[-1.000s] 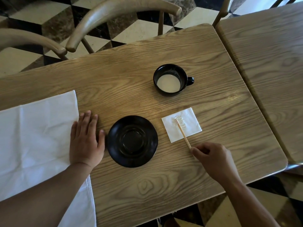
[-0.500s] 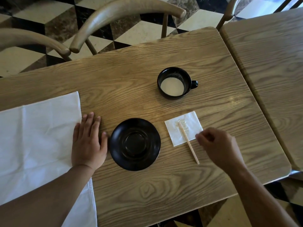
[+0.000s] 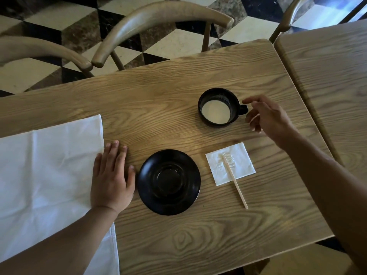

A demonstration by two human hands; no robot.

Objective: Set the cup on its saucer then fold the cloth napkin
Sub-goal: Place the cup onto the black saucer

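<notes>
A person's right hand (image 3: pixel 267 118) reaches with spread, empty fingers toward the handle of a black cup (image 3: pixel 218 108) on a wooden worktop (image 3: pixel 158 96), with thumb and forefinger just beside the handle but not yet visibly closed on it. The cup stands upright toward the far side of the worktop, holding a pale, milky drink that fills it part of the way. Its black saucer (image 3: pixel 168 182) lies empty nearer the person, well apart from the cup, with the left hand (image 3: pixel 112 179) resting flat and open on the wood just beside the saucer's rim and touching the edge of the white cloth napkin (image 3: pixel 45 175), which lies spread out at the left. Between the saucer and the right forearm sit a small paper napkin (image 3: pixel 238 157) and a wooden stirrer (image 3: pixel 235 181) laid across it. The step in hand appears to be the pick-up, and it likely calls for a firm pinch on the handle, a level lift so the drink does not slop, and a path that passes clear of the stirrer. Lowering the cup straight down into the saucer's central ring should seat it, while the left hand is well placed to steady the saucer.
</notes>
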